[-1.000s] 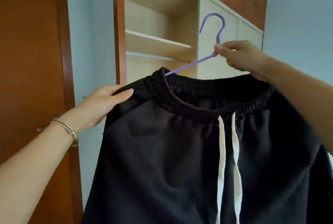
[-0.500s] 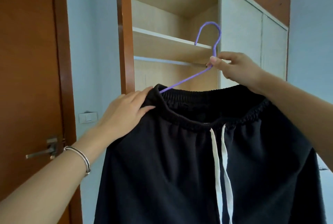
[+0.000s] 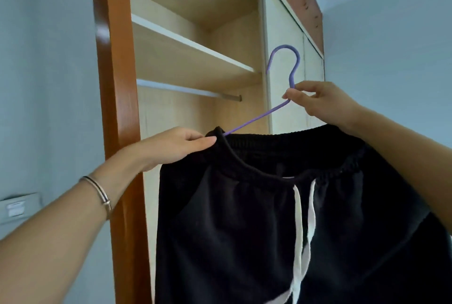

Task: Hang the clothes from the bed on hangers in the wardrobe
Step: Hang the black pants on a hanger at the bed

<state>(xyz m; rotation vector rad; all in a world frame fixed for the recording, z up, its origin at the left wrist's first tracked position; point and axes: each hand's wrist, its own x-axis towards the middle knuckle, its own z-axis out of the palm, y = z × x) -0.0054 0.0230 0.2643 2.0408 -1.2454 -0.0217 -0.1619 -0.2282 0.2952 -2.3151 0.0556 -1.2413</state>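
While my right hand (image 3: pixel 322 103) pinches the stiff hanger (image 3: pixel 256 117) at its neck, my left hand (image 3: pixel 171 149) grips the limp shorts (image 3: pixel 244 230) by the waistband.

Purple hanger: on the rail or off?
Off. The hook of the purple hanger is in the air right of the rail, not over it; the right hand pinches its neck, the left hand holds the black shorts.

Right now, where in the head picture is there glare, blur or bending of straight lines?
Head view: glare streaks the wardrobe's brown frame; the wall switch at the left edge is smeared; the wide lens bows the frame; the black garment shows little fold detail.
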